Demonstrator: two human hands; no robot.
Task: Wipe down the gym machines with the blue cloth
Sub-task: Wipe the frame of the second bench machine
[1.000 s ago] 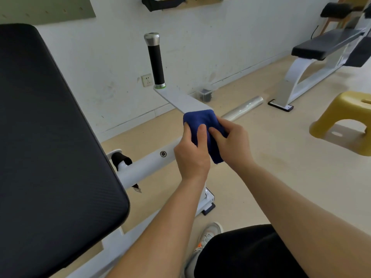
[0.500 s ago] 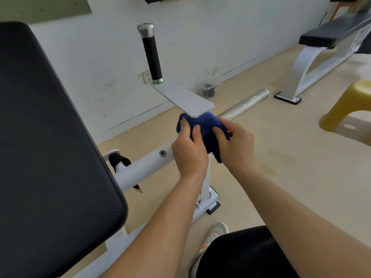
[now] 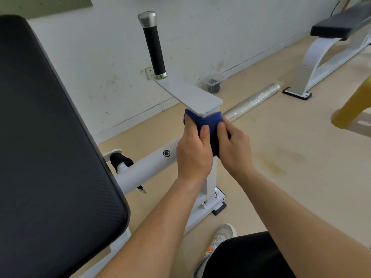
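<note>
Both hands have come down with the blue cloth: a second ago it covered the near end of the white plate, and now it sits just under that end, wrapped round the top of the upright post that carries the plate. The plate's top is bare again.

Below the plate, the left hand grips the cloth from one side with its thumb pressed flat on the front of the fabric. The right hand grips it from the other side, fingers curled round the cloth. Between them the cloth is clamped snugly round the post, touching the plate's underside.

To do this step well, I judge the collar of cloth should stay closed all the way round, so that every face of the post is wiped in one pass. A short twist under the plate's lip would catch the seam where dirt gathers. A steady pull straight down from the plate toward the foot would then cover the post without gaps. Even pressure from both hands keeps the cloth from bunching on one side.

Beyond the plate's far end, the black grip stands upright and looks untouched for now.
</note>
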